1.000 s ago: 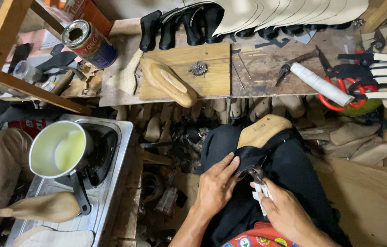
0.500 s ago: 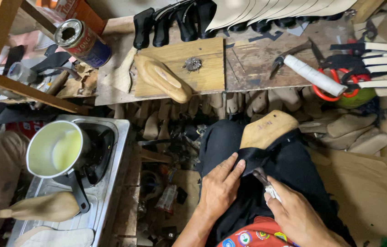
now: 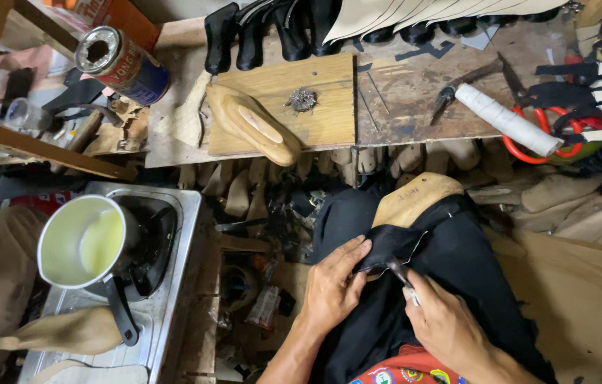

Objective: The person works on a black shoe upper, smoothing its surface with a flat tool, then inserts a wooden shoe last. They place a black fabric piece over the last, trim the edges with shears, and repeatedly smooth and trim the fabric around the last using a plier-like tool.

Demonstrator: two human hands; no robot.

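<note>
We find the black leather upper [image 3: 395, 245] only partly drawn over the wooden last [image 3: 415, 199]; left hand [image 3: 333, 284] pinches its edge, right hand [image 3: 447, 323] grips a small tool [image 3: 402, 274]. The toe remains bare.

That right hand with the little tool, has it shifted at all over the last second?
Barely. The right hand still sits low on the black material below the wooden shoe last; the whole view moves together, so that is the camera.

Two hands at work: left hand [image 3: 333, 284], right hand [image 3: 450, 327]. One wooden shoe last [image 3: 415, 199] on the lap, one more last [image 3: 251, 124] on the tabletop's wooden board [image 3: 315, 85]. One metal can [image 3: 119, 64] at the tabletop's left edge. One saucepan [image 3: 87, 242] on one stove [image 3: 180, 235]. One white roll [image 3: 507, 121], one red-handled scissors [image 3: 571, 135] toward the right edge.
</note>
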